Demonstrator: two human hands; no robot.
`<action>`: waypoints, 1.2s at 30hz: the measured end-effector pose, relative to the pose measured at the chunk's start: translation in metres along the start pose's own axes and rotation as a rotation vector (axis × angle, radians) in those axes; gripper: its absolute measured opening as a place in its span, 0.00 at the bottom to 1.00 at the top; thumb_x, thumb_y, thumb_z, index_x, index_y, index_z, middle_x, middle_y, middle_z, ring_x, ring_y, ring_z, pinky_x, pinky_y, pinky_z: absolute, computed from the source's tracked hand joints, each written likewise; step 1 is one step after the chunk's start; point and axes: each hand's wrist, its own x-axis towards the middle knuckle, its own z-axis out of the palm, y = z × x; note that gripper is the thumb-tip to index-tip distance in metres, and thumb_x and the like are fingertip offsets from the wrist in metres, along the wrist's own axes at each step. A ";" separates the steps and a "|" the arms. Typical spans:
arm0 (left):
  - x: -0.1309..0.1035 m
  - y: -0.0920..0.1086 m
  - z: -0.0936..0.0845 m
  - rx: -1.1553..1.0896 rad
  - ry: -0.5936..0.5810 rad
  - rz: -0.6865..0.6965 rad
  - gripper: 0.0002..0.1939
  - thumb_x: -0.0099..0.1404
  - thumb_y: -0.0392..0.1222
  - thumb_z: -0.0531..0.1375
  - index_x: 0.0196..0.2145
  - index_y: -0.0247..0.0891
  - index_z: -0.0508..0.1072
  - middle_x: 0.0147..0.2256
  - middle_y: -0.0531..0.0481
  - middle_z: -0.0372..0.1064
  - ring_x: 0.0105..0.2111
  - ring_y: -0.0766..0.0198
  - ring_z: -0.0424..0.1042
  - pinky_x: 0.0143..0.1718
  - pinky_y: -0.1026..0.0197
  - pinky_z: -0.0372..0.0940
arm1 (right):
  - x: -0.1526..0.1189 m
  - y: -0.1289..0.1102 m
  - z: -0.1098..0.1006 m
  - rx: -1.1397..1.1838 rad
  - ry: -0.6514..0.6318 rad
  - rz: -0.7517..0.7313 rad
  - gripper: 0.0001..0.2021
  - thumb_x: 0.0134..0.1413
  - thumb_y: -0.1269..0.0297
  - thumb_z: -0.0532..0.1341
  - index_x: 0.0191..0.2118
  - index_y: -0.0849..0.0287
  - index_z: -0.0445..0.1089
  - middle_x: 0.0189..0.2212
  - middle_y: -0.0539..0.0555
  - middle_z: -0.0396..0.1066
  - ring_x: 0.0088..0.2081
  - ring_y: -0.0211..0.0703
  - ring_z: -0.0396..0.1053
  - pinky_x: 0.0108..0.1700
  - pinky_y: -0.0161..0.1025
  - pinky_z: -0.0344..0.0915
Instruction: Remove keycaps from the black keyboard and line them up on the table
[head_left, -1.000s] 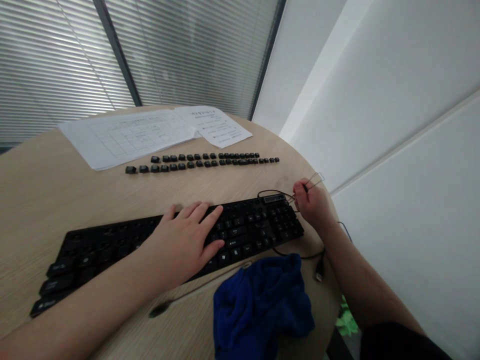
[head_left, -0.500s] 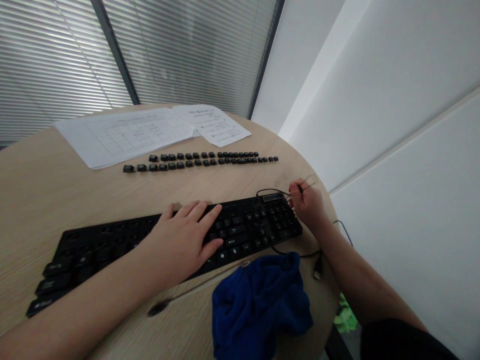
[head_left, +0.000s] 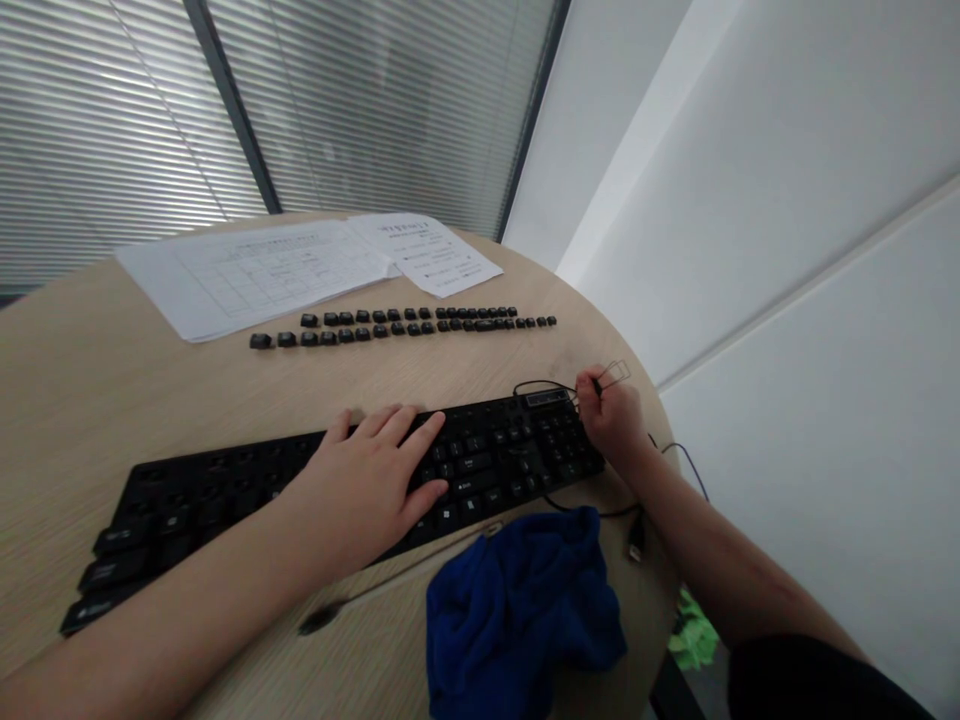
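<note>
A black keyboard [head_left: 480,470] lies across the table, with bare sockets along its upper left part where keycaps are off. My left hand [head_left: 375,470] rests flat on its middle, fingers spread. At the keyboard's upper right corner, my right hand [head_left: 611,412] is closed around a wire keycap puller [head_left: 618,372]; one wire loop sticks out beyond the fist and thin wire shows on the keyboard side. Whether the puller grips a key is hidden. Beyond the keyboard, loose black keycaps [head_left: 345,335] stand in two rows.
Near the front edge lies a crumpled blue cloth [head_left: 525,610]. A thin brush [head_left: 319,617] with a dark tip lies left of it. The cable's USB plug [head_left: 636,540] is by my right forearm. Printed papers [head_left: 255,280] lie at the back, before window blinds [head_left: 390,110]. A white wall stands right.
My right hand has shifted very slightly with the puller in its grip. My left hand keeps its place on the keyboard; the view has moved a little.
</note>
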 end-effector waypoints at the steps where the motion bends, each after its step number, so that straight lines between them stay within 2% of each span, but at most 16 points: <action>1: 0.000 0.000 0.000 -0.004 0.002 -0.001 0.33 0.71 0.57 0.51 0.67 0.37 0.63 0.65 0.33 0.62 0.64 0.37 0.60 0.62 0.32 0.50 | -0.001 0.000 0.001 -0.007 0.008 -0.006 0.16 0.66 0.55 0.50 0.35 0.57 0.70 0.21 0.53 0.71 0.23 0.45 0.68 0.28 0.39 0.57; 12: -0.001 0.000 -0.002 -0.034 0.019 -0.002 0.32 0.71 0.56 0.52 0.66 0.36 0.64 0.64 0.33 0.63 0.63 0.36 0.61 0.62 0.32 0.51 | -0.008 0.001 0.002 0.011 0.049 0.004 0.14 0.65 0.57 0.52 0.34 0.55 0.70 0.22 0.53 0.72 0.24 0.45 0.68 0.30 0.39 0.59; 18: -0.001 0.000 -0.003 -0.026 -0.006 0.002 0.33 0.71 0.56 0.52 0.67 0.36 0.64 0.64 0.32 0.63 0.63 0.37 0.62 0.61 0.32 0.52 | -0.007 -0.002 -0.002 0.036 0.057 0.009 0.14 0.64 0.56 0.53 0.31 0.55 0.69 0.21 0.53 0.70 0.22 0.44 0.67 0.27 0.38 0.58; 33: -0.001 -0.001 0.004 -0.055 0.035 0.007 0.33 0.71 0.57 0.50 0.66 0.37 0.65 0.63 0.33 0.64 0.63 0.36 0.62 0.61 0.32 0.51 | 0.002 0.000 -0.005 0.226 0.108 0.222 0.17 0.66 0.53 0.52 0.29 0.55 0.66 0.18 0.48 0.65 0.20 0.40 0.64 0.24 0.36 0.57; 36: 0.000 -0.001 0.004 -0.042 0.048 0.009 0.32 0.71 0.58 0.49 0.66 0.38 0.65 0.63 0.33 0.64 0.62 0.37 0.62 0.62 0.32 0.50 | 0.009 0.003 -0.010 0.337 0.199 0.287 0.18 0.67 0.49 0.51 0.30 0.55 0.64 0.17 0.46 0.62 0.18 0.37 0.60 0.21 0.35 0.55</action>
